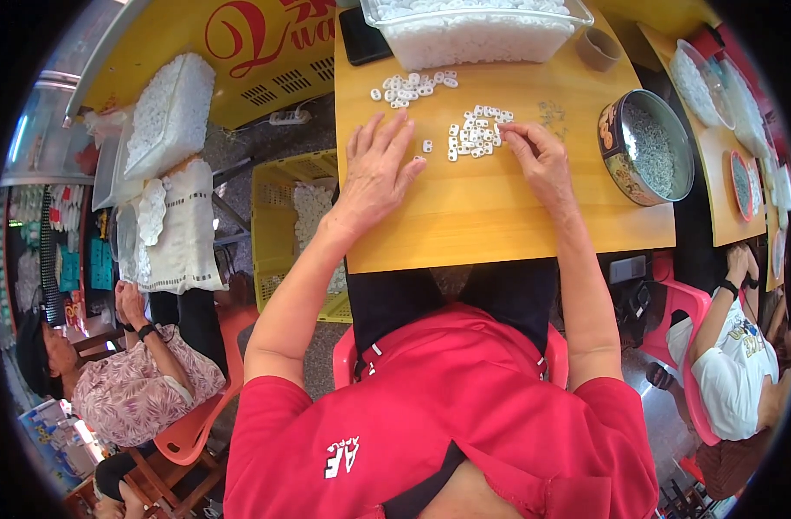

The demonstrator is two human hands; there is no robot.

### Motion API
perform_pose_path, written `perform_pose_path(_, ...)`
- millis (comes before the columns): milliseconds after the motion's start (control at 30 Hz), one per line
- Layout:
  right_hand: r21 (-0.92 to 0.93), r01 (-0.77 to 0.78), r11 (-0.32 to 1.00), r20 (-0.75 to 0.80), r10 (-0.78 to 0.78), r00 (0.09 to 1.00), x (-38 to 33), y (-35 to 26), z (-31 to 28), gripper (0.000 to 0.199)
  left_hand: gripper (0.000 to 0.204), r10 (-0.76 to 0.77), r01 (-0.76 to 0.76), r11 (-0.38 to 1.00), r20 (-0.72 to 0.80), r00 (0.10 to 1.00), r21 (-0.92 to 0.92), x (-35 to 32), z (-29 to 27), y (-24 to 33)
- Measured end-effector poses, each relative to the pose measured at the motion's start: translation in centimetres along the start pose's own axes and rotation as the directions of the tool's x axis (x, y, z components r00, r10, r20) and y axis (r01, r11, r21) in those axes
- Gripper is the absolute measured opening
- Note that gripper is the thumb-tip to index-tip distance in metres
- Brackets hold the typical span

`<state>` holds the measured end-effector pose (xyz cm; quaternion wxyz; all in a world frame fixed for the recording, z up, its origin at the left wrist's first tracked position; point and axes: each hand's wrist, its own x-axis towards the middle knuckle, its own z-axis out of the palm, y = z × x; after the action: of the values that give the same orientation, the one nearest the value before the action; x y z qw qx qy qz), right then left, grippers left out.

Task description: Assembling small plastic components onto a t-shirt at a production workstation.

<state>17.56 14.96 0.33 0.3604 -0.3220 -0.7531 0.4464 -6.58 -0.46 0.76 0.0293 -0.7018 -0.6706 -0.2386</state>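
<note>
Hands on wooden table (499, 216), right hand (538, 160) touching white beads (475, 132)

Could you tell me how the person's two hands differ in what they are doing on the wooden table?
The left hand lies flat with fingers spread, palm down on bare wood; the right hand is curled, fingertips pinching at the cluster of small white pieces. The left hand touches at most one stray piece; the right hand is at the cluster's edge. Both are bare and rest on the wooden table.
</note>
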Motion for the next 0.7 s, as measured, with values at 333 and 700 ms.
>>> perform_pose_path(333,0.004,-0.022,1.000,0.005,0.022,1.000,0.0,-0.2,0.0,0.016,0.059,-0.041,0.034,0.992,0.055,0.998,0.119,0.3,0.1,-2.2)
perform_pose_path(700,0.023,-0.010,1.000,0.013,0.010,1.000,0.0,-0.2,0.0,0.016,0.058,-0.012,0.006,0.996,0.060,0.998,0.093,-0.6,-0.6,-0.4)
